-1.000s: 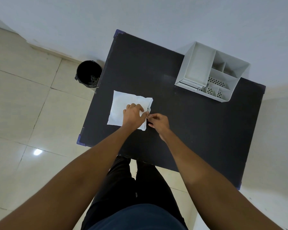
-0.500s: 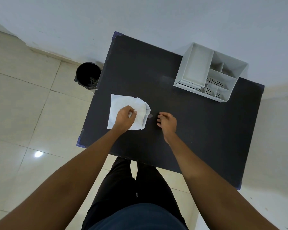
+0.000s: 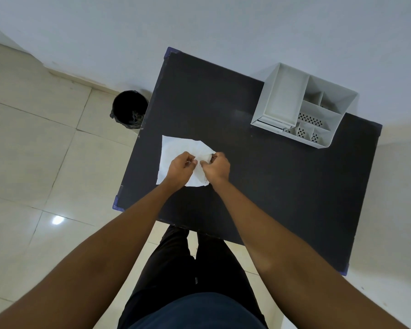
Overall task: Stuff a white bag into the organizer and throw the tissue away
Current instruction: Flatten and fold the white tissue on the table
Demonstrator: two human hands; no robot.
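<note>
A white bag (image 3: pixel 176 150) lies flat on the left part of the black table (image 3: pixel 259 186), its right end crumpled and lifted. My left hand (image 3: pixel 180 168) pinches that bunched end from the left. My right hand (image 3: pixel 216 168) grips the same end from the right, fingers closed on the material. The two hands nearly touch. A white organizer (image 3: pixel 282 96) with one big compartment and several small perforated ones stands at the table's far right corner, nothing visible inside. I cannot tell a separate tissue from the bag.
A black bin (image 3: pixel 128 110) with a dark liner stands on the tiled floor just past the table's far left side. A white wall runs behind the table. My legs are at the near table edge.
My right hand moved left from the bare tabletop onto the bag's right end. Both hands now hold that end, which is more bunched and raised than before.
</note>
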